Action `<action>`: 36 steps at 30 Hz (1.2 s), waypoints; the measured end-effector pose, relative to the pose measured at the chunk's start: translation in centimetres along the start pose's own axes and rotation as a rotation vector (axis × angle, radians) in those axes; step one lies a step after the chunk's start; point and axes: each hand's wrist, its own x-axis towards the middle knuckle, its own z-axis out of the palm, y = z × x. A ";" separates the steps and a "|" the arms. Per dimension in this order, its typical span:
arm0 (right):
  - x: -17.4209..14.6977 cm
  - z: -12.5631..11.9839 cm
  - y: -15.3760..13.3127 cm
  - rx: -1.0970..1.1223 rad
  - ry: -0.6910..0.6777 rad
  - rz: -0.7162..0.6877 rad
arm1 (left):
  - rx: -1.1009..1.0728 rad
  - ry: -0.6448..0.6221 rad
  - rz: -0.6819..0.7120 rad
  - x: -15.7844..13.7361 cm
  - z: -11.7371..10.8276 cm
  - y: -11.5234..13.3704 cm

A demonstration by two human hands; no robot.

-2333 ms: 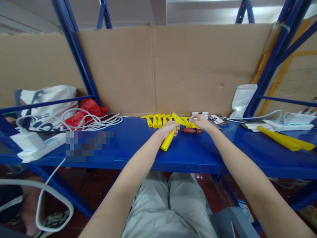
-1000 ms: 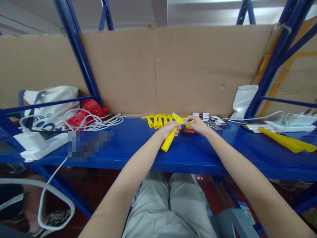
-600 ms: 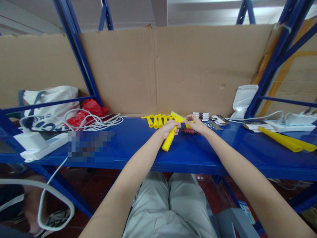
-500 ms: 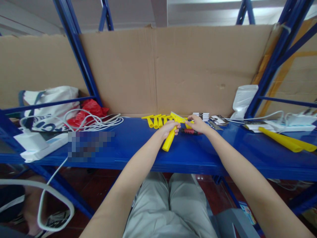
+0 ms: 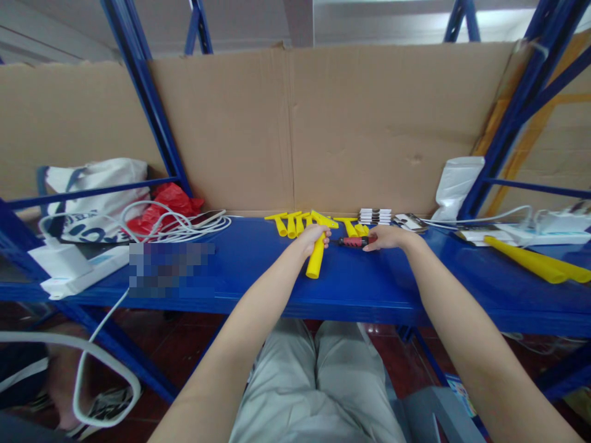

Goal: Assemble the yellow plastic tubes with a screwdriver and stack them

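My left hand (image 5: 316, 239) is wrapped round the upper handle of a yellow scraper (image 5: 314, 264), whose wide head (image 5: 324, 219) points away from me. Over to its right, my right hand (image 5: 382, 239) has its fingers closed round the end of a red and black screwdriver (image 5: 353, 242), low over the shelf. Behind both hands lie several similar yellow scrapers (image 5: 282, 227) in a row, partly hidden by the left hand. More yellow ones (image 5: 351, 227) lie between the hands. A stack of small white packets (image 5: 375, 216) stands just beyond my right hand.
A blue shelf (image 5: 258, 271) carries everything, with cardboard (image 5: 351, 123) behind it. At left are a white power strip (image 5: 87, 277), coiled cable (image 5: 184, 227), a red bag (image 5: 173, 203) and a cloth bag (image 5: 106, 197). Yellow tubular pieces (image 5: 530, 261) lie at right.
My right hand has left the scraper's head and moved down and right onto the screwdriver. The left hand still holds the scraper, nearly in place.
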 end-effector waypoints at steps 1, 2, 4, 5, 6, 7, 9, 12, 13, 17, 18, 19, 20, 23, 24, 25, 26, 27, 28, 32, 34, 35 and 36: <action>-0.1 -0.1 0.0 0.074 -0.003 -0.020 | -0.004 0.007 0.002 0.1 0.0 0.0; -0.3 -0.2 0.0 0.160 -0.006 -0.036 | -0.007 0.014 0.004 0.1 0.0 0.0; -0.6 -0.4 -0.3 0.321 0.006 -0.065 | -0.006 0.028 0.005 0.2 0.0 0.0; -0.8 -0.5 -0.5 0.378 0.032 -0.076 | -0.004 0.034 0.004 0.2 -0.1 0.0; -0.9 -0.6 -0.8 0.420 0.076 -0.082 | -0.002 0.037 0.004 0.2 -0.1 0.0; -1.0 -0.7 -1.1 0.453 0.136 -0.085 | -0.002 0.035 0.004 0.2 -0.1 0.0; -1.0 -0.9 -1.8 0.521 0.292 -0.093 | -0.005 0.020 0.006 0.3 -0.1 0.0; -0.8 -1.1 -2.5 0.656 0.499 -0.119 | -0.014 0.021 0.012 0.3 -0.1 0.0; -0.7 -1.1 -2.6 0.704 0.545 -0.124 | -0.015 0.031 0.012 0.3 -0.1 0.0; -0.1 -1.3 -2.6 0.846 0.733 -0.093 | -0.014 0.035 0.011 0.3 -0.2 0.0; 0.0 -1.4 -2.5 0.862 0.786 -0.077 | -0.013 0.031 0.010 0.3 -0.2 0.0; 0.0 -1.5 -2.3 0.873 0.837 -0.061 | -0.010 0.031 0.007 0.3 -0.2 -0.1; 0.1 -1.6 -2.1 0.881 0.884 -0.044 | -0.005 0.037 0.001 0.3 -0.2 -0.1; 0.2 -1.8 -1.6 0.917 0.987 -0.010 | 0.021 0.075 -0.023 0.3 -0.2 -0.2; 0.3 -1.9 -1.5 0.934 1.008 -0.001 | 0.031 0.088 -0.030 0.4 -0.2 -0.2; 0.3 -2.0 -1.5 0.951 1.024 0.007 | 0.038 0.099 -0.034 0.4 -0.2 -0.2; 0.4 -2.0 -1.4 0.968 1.034 0.010 | 0.043 0.108 -0.036 0.4 -0.2 -0.2; 0.4 -2.0 -1.4 0.987 1.044 0.003 | 0.047 0.113 -0.038 0.4 -0.2 -0.3; 0.5 -2.0 -1.4 1.011 1.052 -0.017 | 0.049 0.114 -0.040 0.4 -0.2 -0.3; 0.9 -1.9 -1.5 1.133 1.077 -0.151 | 0.051 0.102 -0.039 0.5 -0.2 -0.3; 1.0 -1.8 -1.5 1.170 1.076 -0.184 | 0.050 0.096 -0.041 0.5 -0.1 -0.3; 1.0 -1.8 -1.5 1.180 1.076 -0.192 | 0.051 0.095 -0.043 0.5 -0.1 -0.3; 1.0 -1.8 -1.5 1.186 1.074 -0.197 | 0.051 0.094 -0.043 0.5 -0.1 -0.3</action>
